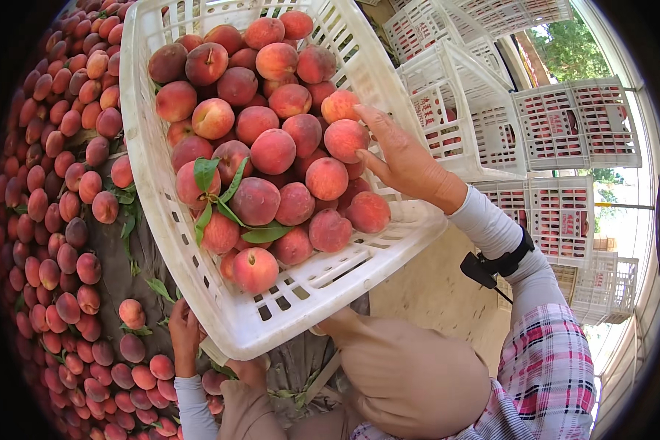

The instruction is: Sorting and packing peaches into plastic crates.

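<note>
A white slotted plastic crate (330, 278) stands before me, heaped with red and yellow peaches (273, 151). A sprig of green leaves (212, 198) lies on the fruit. My right hand (404, 151) reaches over the crate's right side. Its thumb and fingers are spread at the right edge of one peach (346, 141), touching the fruit without a visible grip around it. By the crate's lower left corner is my left hand (184, 333). The crate's edge hides part of its fingers, so whether it grips the crate cannot be told.
Many loose peaches (69, 308) cover the dark ground sheet (110, 247) at left, with scattered leaves (126, 225). More white crates (555, 124), several holding fruit, are stacked at right beside the pale floor (440, 275). My bent knee (412, 368) is close below the crate.
</note>
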A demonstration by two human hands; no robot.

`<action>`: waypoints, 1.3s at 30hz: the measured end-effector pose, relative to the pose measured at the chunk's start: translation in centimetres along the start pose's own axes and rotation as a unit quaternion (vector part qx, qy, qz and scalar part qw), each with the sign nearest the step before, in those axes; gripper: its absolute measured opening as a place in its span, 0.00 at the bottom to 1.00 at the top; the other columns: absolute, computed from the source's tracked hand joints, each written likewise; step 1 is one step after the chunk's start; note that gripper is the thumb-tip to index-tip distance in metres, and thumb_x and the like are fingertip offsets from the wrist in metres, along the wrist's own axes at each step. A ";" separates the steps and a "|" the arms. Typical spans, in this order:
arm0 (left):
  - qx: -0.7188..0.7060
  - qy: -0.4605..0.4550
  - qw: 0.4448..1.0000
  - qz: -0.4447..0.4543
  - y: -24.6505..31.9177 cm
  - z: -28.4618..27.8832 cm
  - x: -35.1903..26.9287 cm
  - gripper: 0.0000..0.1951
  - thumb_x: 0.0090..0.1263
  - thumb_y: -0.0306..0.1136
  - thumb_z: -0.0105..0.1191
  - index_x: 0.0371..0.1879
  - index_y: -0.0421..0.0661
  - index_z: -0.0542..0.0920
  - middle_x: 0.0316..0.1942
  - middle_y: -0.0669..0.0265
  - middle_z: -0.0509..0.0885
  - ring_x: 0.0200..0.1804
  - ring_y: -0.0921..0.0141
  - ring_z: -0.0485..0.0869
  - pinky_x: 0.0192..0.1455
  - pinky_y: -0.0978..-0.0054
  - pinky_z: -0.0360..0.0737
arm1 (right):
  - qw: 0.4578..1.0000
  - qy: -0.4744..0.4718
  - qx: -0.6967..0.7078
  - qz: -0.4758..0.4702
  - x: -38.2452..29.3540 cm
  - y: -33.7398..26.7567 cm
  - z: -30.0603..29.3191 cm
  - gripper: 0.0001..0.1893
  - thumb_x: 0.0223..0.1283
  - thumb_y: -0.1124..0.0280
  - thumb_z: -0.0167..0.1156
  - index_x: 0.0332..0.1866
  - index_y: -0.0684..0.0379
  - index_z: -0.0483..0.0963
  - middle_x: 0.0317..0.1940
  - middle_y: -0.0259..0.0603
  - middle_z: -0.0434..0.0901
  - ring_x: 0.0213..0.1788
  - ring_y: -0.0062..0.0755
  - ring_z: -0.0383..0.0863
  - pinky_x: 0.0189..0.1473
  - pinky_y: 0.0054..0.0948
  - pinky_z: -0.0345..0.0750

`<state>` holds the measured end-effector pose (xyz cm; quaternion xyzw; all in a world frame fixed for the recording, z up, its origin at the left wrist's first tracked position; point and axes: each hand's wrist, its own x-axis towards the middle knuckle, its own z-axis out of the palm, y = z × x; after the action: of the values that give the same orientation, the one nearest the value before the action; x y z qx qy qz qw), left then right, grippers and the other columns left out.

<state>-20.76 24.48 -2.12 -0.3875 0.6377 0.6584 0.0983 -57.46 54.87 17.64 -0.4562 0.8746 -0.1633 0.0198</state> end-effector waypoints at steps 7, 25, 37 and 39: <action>0.088 0.006 0.994 0.062 0.5 0.2 -0.2 0.11 0.71 0.23 0.48 0.50 0.34 0.76 0.42 0.60 0.84 0.42 0.73 0.82 0.47 0.77 0.77 | 0.978 -0.141 -0.059 0.143 0.9 -1.3 -0.4 0.32 0.57 0.66 0.62 0.63 0.69 0.60 0.52 0.60 0.73 0.55 0.58 0.74 0.56 0.44 0.73; 0.081 0.001 0.996 0.035 0.6 0.5 -0.4 0.12 0.70 0.23 0.48 0.50 0.35 0.77 0.40 0.61 0.85 0.41 0.72 0.83 0.46 0.77 0.78 | 0.988 -0.028 0.103 0.113 1.9 -3.8 -1.5 0.33 0.55 0.66 0.66 0.65 0.64 0.61 0.56 0.55 0.72 0.58 0.49 0.75 0.58 0.38 0.75; 0.076 0.009 0.995 0.066 -2.7 -0.4 0.1 0.14 0.69 0.26 0.51 0.52 0.37 0.77 0.43 0.60 0.84 0.44 0.71 0.83 0.49 0.75 0.78 | 0.966 -0.215 0.099 -0.101 0.7 -10.5 1.1 0.31 0.47 0.68 0.68 0.59 0.60 0.66 0.54 0.49 0.70 0.57 0.50 0.72 0.56 0.41 0.74; 0.063 0.014 0.997 0.048 -2.9 -0.3 0.2 0.14 0.69 0.26 0.51 0.52 0.38 0.78 0.43 0.60 0.84 0.44 0.71 0.83 0.49 0.75 0.78 | 0.944 -0.259 0.098 -0.178 1.1 -10.9 1.8 0.30 0.43 0.67 0.70 0.55 0.58 0.69 0.54 0.45 0.70 0.56 0.48 0.71 0.55 0.41 0.74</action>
<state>-18.96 24.58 -4.36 -0.3586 0.6972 0.6153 0.0817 -49.12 47.72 19.34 -0.6264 0.7237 -0.1256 0.2608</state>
